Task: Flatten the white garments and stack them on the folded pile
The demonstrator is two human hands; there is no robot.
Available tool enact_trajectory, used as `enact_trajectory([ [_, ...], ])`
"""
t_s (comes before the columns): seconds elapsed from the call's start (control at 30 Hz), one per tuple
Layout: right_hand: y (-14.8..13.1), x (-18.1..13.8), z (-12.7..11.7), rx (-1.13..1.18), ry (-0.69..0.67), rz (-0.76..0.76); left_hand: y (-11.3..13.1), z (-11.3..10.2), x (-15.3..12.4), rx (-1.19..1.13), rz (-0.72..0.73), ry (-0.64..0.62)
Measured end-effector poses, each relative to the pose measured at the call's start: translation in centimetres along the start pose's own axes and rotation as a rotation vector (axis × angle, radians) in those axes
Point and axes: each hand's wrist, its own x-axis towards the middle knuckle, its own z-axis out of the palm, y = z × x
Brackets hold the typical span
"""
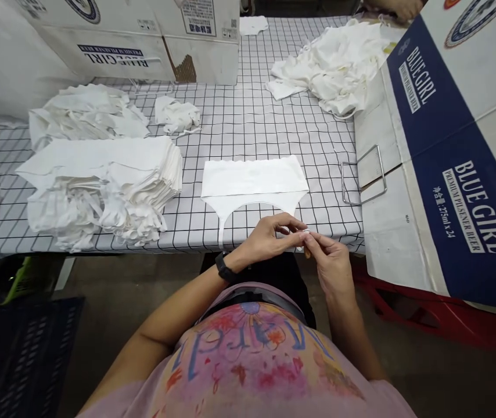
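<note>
A white strappy garment, a camisole top by its look (254, 177), lies flat near the table's front edge. One thin strap (221, 232) hangs down on its left side. At the right strap, my left hand (269, 237) is closed, thumb and fingertips pinching the white fabric. My right hand (334, 261) meets it there, its fingers also pinched on the strap end. A small brownish thing shows under the right fingertips; I cannot make out what it is. A black band circles my left wrist.
Left stands a neat stack of white garments (100, 157), with loose white heaps (89, 110) behind. A larger pile (335, 67) lies back right. Cardboard boxes stand at the back left (143, 35) and right (444, 168). A metal wire frame (383, 171) rests against the right box.
</note>
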Motion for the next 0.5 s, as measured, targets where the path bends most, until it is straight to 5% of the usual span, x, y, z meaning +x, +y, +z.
enact_trajectory([
  [0.37, -0.7, 1.4, 1.4, -0.419, 0.019, -0.256, -1.3, -1.0, 0.2, 0.403, 0.215, 0.172],
  [0.5, -0.7, 3.0, 2.2, -0.262, -0.081, -0.071, -1.8, -2.9, 1.5, 0.438, 0.184, 0.085],
])
